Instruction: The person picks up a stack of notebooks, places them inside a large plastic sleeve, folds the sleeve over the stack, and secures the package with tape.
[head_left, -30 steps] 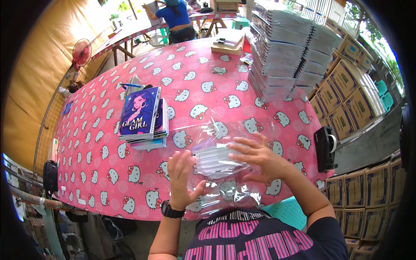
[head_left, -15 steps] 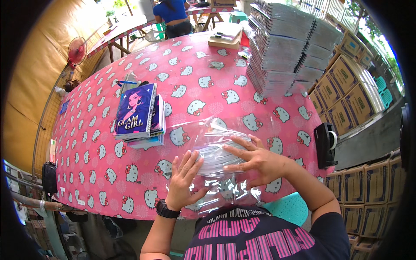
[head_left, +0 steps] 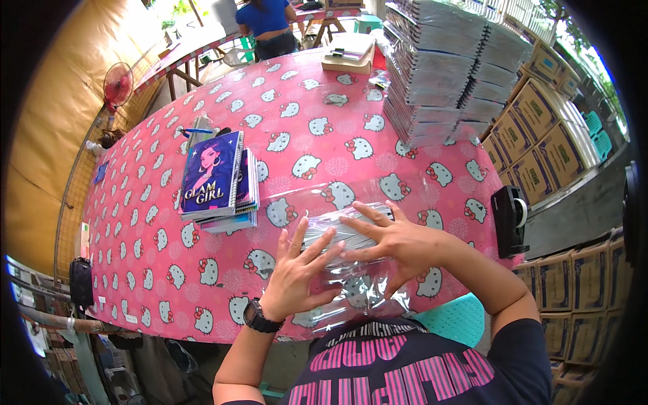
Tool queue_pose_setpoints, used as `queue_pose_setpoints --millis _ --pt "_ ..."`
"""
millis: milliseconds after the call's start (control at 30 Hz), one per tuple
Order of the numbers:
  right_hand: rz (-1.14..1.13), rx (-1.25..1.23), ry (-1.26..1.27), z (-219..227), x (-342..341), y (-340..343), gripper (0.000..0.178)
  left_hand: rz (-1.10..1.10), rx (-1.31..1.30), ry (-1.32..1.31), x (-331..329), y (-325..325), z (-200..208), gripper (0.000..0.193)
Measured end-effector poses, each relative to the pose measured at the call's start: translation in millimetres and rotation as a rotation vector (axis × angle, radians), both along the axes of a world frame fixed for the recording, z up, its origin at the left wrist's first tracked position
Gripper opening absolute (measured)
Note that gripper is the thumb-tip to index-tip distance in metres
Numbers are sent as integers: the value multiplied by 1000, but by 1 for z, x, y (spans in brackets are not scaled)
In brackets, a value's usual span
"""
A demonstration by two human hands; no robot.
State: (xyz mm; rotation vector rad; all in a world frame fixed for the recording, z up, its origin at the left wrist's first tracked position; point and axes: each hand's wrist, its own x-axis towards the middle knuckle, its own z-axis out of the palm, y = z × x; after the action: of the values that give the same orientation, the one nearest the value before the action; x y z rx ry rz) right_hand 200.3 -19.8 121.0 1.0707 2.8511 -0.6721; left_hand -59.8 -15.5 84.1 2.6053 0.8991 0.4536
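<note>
A bundle of thin white and grey strips (head_left: 341,229) lies in clear plastic (head_left: 361,297) at the near side of the table. Fingers spread, my left hand (head_left: 295,277) rests on the bundle's left side. My right hand (head_left: 405,244) presses on its right side, also with fingers apart. Both sets of fingertips nearly meet over the middle, and neither hand grips anything. Much of the bundle is hidden under the fingers, so I cannot tell exactly what the strips are. The loose plastic spreads beyond the bundle and toward my body, where it looks wrinkled and shiny.
A stack of spiral notebooks (head_left: 210,175) sits left of my hands, a pen beyond it. Tall plastic-wrapped notebook piles (head_left: 439,74) stand far right. A black tape dispenser (head_left: 507,223) is at the right edge. Cardboard boxes (head_left: 540,145) line that side. Another person (head_left: 266,27) is behind the table.
My hands have come closer together over the bundle, the left moving right and slightly up. The bundle now looks narrower, and the loose strip ends at its far side no longer stick out.
</note>
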Motion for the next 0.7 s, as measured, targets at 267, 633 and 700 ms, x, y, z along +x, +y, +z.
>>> queue_pose_setpoints --millis 267,633,700 --pt "-547 -467 878 -48 45 34 62 -11 46 177 15 1 16 83" --pt "-1914 740 188 -171 325 -184 34 37 89 161 23 -7 14 79" --pt "-1921 597 175 -184 352 -196 37 45 108 167 21 -7 9 89"
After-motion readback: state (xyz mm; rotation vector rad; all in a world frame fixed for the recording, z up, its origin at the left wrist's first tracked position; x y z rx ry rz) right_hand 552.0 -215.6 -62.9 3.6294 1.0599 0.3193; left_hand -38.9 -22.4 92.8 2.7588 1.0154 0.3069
